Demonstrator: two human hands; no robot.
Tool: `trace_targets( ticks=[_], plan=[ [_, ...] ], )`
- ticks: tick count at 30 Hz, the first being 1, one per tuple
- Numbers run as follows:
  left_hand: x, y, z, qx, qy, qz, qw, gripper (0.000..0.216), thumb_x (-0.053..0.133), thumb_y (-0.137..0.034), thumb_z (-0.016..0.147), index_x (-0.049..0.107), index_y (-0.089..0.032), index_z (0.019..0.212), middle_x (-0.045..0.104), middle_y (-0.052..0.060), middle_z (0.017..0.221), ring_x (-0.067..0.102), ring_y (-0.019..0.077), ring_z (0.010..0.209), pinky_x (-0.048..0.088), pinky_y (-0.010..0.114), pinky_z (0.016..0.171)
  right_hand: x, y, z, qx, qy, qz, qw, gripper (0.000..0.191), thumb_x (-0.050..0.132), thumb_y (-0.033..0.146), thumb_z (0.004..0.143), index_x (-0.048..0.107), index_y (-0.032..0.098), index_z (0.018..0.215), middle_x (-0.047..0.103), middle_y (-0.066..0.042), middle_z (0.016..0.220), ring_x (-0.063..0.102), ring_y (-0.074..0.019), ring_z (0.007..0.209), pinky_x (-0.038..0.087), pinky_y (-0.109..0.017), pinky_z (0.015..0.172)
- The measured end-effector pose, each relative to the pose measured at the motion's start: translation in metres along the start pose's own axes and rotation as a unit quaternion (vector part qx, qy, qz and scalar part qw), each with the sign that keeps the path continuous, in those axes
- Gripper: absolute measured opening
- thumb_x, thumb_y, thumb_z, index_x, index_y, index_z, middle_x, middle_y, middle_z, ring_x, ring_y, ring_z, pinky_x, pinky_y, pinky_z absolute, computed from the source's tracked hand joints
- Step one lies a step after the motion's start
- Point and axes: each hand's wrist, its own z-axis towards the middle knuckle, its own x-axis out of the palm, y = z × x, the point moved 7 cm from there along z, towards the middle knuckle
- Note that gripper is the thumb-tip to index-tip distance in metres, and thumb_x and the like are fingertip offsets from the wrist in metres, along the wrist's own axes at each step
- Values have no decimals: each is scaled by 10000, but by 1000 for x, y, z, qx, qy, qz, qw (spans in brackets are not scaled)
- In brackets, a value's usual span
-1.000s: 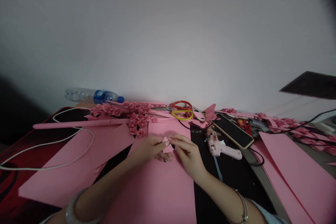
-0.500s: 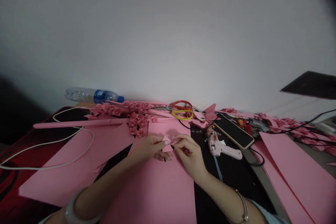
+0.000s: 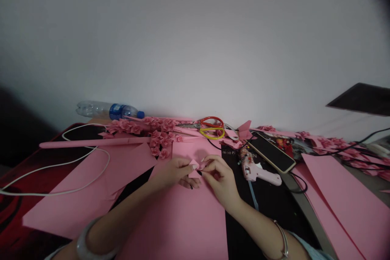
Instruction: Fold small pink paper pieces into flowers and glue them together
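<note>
Fingers of the left hand (image 3: 176,172) pinch a small pink paper (image 3: 193,174); its three-o'clock edge, nipped by the right hand (image 3: 221,178), now curls further, apparently being shaped.

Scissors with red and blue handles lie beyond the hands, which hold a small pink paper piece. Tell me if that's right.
Wrong colour: the scissors have red and yellow handles, as the head view shows. They lie beyond the left hand and right hand, which hold a small pink paper piece.
</note>
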Motion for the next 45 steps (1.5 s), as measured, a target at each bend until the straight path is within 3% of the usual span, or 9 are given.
trace_targets(
  ticks=[14,29,34,36,39,42,45],
  plan=[
    [-2,2,0,-11,-16,-16,1000,440,765,-554,700,639,-160,851,756,61,677,746,207,692,543,284,683,2,2,-1,-10,22,-14,1000,199,625,67,822,603,214,688,611,-55,938,618,-179,841,493,-280,691],
    [-5,0,0,-13,-41,-1,999,384,799,-498,675,670,-159,801,759,56,669,752,216,747,547,270,682,7,-3,0,-2,49,10,999,202,609,23,794,602,211,718,595,-57,967,611,-187,874,470,-301,756],
    [-8,2,4,21,-29,1,999,358,802,-481,671,661,-163,760,765,52,703,751,210,750,547,267,684,7,0,1,2,53,4,999,149,611,100,830,591,207,729,600,-64,969,607,-198,902,463,-306,778],
    [-8,1,4,36,-20,12,999,345,775,-482,706,671,-160,776,772,60,730,751,207,755,549,267,684,4,-2,1,13,39,-5,999,139,581,171,876,568,207,742,596,-61,929,593,-199,883,454,-308,769],
    [-4,-4,0,45,-19,44,998,318,756,-452,731,680,-147,779,775,76,741,751,213,748,553,274,674,2,-14,0,71,27,-24,997,171,512,261,925,516,212,762,533,-10,760,519,-167,697,415,-280,641],
    [2,-12,-6,47,-14,79,996,273,749,-395,730,667,-136,742,775,85,747,749,223,751,555,280,674,8,-23,-2,118,73,-59,989,272,477,314,943,448,220,690,422,39,623,398,-139,570,319,-261,539],
    [5,-16,-8,56,-7,87,995,254,697,-378,768,663,-127,748,775,87,756,751,228,758,552,282,677,15,-21,-3,101,123,-91,983,373,445,327,954,358,225,605,349,49,568,332,-129,538,253,-265,513]
  ],
)
